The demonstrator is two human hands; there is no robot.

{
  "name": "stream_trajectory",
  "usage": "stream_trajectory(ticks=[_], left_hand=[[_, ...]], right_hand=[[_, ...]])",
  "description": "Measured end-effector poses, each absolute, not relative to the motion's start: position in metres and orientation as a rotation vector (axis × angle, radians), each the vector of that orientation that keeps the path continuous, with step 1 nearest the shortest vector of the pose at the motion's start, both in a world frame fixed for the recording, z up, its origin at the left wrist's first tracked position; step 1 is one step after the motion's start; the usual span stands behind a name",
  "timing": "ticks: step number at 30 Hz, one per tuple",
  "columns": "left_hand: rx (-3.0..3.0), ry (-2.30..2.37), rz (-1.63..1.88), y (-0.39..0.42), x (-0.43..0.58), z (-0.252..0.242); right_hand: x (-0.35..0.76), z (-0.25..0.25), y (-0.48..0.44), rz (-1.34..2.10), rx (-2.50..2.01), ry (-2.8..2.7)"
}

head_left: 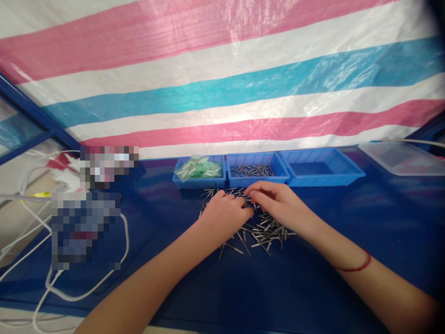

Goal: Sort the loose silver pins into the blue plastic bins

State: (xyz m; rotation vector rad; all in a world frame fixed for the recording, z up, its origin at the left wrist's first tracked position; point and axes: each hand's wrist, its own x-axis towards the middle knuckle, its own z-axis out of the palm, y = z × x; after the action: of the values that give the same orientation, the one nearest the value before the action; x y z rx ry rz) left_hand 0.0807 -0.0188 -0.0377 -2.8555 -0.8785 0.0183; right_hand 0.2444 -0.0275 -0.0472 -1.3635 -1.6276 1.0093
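Note:
Thin metal pieces that look like blind rivets point(269, 232) lie in a loose pile on the blue tabletop. Over the pile's left side is my left hand point(225, 213), its fingers curled in; whatever they hold is hidden. My right hand point(278, 202) reaches in from the right, thumb and fingertips bent close together at the pile's far side. What sits between those fingertips is too small to make out. Just behind both hands, the middle blue bin point(257, 180) contains more of the same metal pieces point(253, 170).
The left blue bin point(200, 184) has green and clear plastic packets point(200, 168) in it. On the right stands another blue bin point(323, 180), beside a translucent lid point(399, 160). White cables point(127, 236) and blurred items occupy the left. Striped sheeting point(222, 102) hangs behind.

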Motion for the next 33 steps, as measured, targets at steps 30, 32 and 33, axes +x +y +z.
stream_trajectory(ticks=[30,32,33], left_hand=[[-3.087,-1.888,-1.456,-0.025,0.071,-0.041],[-3.098,-1.872,-1.443,-0.024,0.070,-0.042],[-3.107,-1.857,-1.428,-0.024,0.070,-0.043]], right_hand=[[0.232,-0.053,-0.040,0.826,-1.244,-1.502],[0.231,-0.052,-0.041,0.813,-1.229,-1.526],[0.231,-0.052,-0.041,0.799,-1.218,-1.548]])
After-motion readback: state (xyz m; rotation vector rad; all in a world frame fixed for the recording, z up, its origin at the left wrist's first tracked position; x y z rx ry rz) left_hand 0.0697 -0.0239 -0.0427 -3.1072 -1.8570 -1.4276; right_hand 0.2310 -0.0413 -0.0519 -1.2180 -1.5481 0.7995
